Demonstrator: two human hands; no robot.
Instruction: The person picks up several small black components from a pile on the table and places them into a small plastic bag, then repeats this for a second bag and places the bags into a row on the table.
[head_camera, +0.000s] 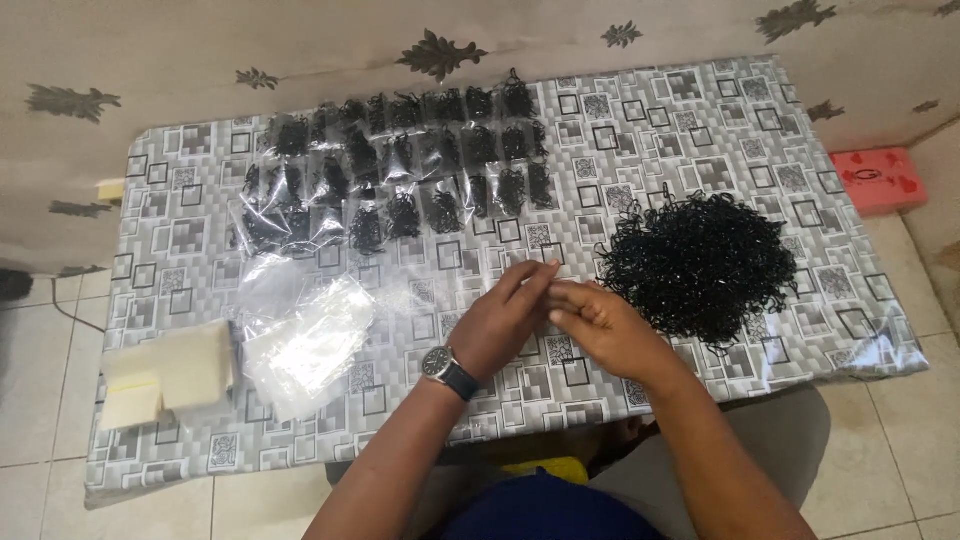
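Left hand (505, 315) and right hand (600, 325) met above the middle of the table (800, 120), fingertips touching. Both were curled, with the thumb and forefingers pinched together; whatever was held between them was too small to make out, so a grasp could not be confirmed. A watch (447, 368) sat on the left wrist.

Just beyond the right hand, on its outer side, lay the pile of black bands (700, 262), loose and heaped, its near edge close to the right knuckles but not touching them. A clear sheet (880, 345) showed under the pile's outer edge.

Beside the left hand, on its outer side, lay a heap of empty clear bags (305, 345), near the wrist yet apart from it. Farther out on that side rested a stack of pale cards (170, 380), slightly blurred, at the table's near corner.

Ahead of both hands, well apart from the fingertips, filled bags (400, 165) lay in rows, each holding a clump of black bands, the rows reaching to the table's far edge.

Beyond the right hand, off the table, a red box (880, 180) stood on the floor against the patterned wall.
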